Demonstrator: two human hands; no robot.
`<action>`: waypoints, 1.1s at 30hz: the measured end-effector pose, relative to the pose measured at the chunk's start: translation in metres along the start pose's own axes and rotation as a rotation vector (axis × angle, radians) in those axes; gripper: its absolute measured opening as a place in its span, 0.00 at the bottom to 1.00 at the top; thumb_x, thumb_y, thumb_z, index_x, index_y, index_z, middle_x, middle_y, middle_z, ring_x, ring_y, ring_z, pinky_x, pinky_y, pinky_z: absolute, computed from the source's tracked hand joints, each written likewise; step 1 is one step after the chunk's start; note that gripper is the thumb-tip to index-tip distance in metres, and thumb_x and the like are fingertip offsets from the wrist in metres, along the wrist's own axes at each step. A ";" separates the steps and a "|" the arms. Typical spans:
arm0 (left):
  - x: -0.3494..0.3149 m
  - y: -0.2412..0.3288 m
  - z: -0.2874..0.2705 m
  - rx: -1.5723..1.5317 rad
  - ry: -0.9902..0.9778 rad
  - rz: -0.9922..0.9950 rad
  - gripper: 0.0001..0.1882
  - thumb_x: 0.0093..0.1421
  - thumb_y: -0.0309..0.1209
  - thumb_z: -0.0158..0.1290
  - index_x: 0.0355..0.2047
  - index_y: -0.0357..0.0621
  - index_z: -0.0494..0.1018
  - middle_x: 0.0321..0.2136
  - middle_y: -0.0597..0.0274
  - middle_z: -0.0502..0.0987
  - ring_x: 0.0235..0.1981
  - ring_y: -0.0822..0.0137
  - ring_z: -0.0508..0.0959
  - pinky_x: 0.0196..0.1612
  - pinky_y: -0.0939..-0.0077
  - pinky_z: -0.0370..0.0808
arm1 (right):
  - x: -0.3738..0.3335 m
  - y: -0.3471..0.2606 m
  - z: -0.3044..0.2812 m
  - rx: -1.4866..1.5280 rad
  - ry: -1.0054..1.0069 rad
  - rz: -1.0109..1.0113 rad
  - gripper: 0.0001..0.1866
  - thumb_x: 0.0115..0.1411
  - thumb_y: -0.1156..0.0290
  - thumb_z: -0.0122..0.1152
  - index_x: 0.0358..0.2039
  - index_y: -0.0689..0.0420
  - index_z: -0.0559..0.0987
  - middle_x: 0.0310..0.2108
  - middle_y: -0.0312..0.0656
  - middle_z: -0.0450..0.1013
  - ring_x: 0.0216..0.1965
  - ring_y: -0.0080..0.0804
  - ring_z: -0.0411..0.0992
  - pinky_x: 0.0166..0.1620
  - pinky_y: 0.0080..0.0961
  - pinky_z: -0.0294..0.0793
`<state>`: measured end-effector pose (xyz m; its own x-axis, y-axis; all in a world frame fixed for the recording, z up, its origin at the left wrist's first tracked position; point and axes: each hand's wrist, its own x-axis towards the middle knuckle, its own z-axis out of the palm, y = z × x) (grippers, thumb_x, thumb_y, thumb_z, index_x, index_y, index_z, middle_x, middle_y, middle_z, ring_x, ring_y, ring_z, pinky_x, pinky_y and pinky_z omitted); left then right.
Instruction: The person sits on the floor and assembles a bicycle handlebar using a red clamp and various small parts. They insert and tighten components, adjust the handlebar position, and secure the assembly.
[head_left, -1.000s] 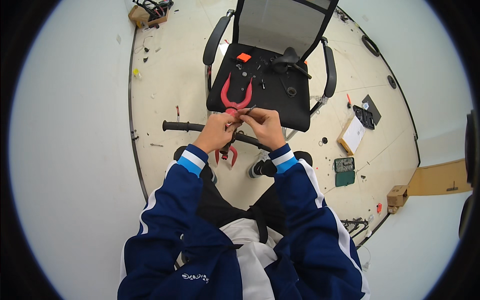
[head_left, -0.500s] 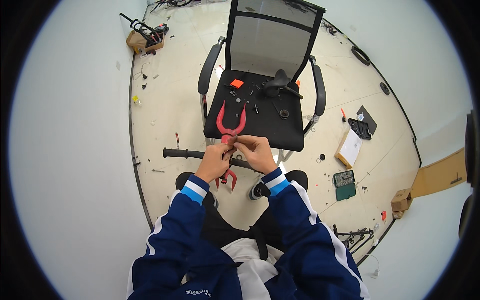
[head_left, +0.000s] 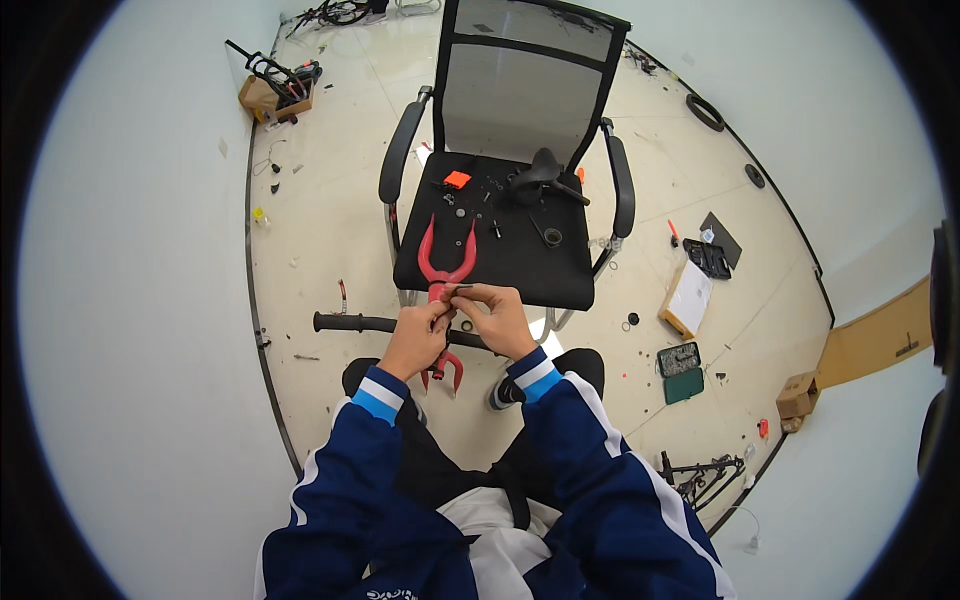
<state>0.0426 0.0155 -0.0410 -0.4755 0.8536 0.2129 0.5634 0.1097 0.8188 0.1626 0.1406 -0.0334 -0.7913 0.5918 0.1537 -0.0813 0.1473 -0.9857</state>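
Note:
A red bicycle fork [head_left: 432,262] lies with its two prongs on the black chair seat [head_left: 520,275], its neck reaching over the front edge toward me. My left hand [head_left: 416,338] is closed round that neck. Against it, my right hand [head_left: 498,318] pinches with thumb and forefinger; a small dark piece shows at the fingertips, too small to name. Below my hands a black handlebar [head_left: 345,322] runs crosswise, partly hidden by them. Two more red prongs [head_left: 456,374] stick out beneath my left hand, pointing at the floor.
On the seat are a black saddle [head_left: 535,178], an orange item [head_left: 457,180], a dark ring [head_left: 552,237] and several small parts. Armrests [head_left: 622,185] flank it. A green case [head_left: 684,384], a toolbox [head_left: 708,258] and a white-topped box [head_left: 688,298] lie on the floor at right.
The view has shifted slightly, so chair and floor things sit a little further left. My hands stay together at the fork's neck, with the right fingers slightly moved.

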 end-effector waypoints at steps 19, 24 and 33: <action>0.002 -0.002 0.004 -0.030 0.081 0.124 0.06 0.59 0.24 0.58 0.35 0.35 0.81 0.26 0.45 0.80 0.26 0.49 0.81 0.30 0.65 0.74 | 0.005 -0.005 -0.005 0.044 -0.003 -0.055 0.09 0.60 0.77 0.65 0.40 0.67 0.84 0.36 0.44 0.83 0.36 0.24 0.80 0.38 0.21 0.80; 0.002 0.003 0.008 -0.111 0.179 0.030 0.09 0.54 0.25 0.62 0.36 0.37 0.81 0.26 0.47 0.81 0.26 0.50 0.81 0.29 0.66 0.74 | 0.007 0.001 0.011 0.038 0.146 -0.120 0.07 0.56 0.77 0.69 0.33 0.68 0.85 0.31 0.44 0.83 0.32 0.23 0.80 0.38 0.20 0.79; 0.013 -0.004 -0.011 -0.107 -0.078 0.137 0.08 0.57 0.21 0.56 0.37 0.35 0.81 0.25 0.49 0.80 0.23 0.50 0.78 0.31 0.66 0.74 | 0.006 0.004 0.001 0.137 -0.009 -0.051 0.13 0.58 0.76 0.68 0.42 0.68 0.84 0.34 0.43 0.83 0.37 0.23 0.79 0.42 0.20 0.79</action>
<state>0.0264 0.0205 -0.0358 -0.3431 0.8941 0.2878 0.5420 -0.0618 0.8381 0.1573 0.1439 -0.0366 -0.7892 0.5794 0.2038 -0.2031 0.0670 -0.9769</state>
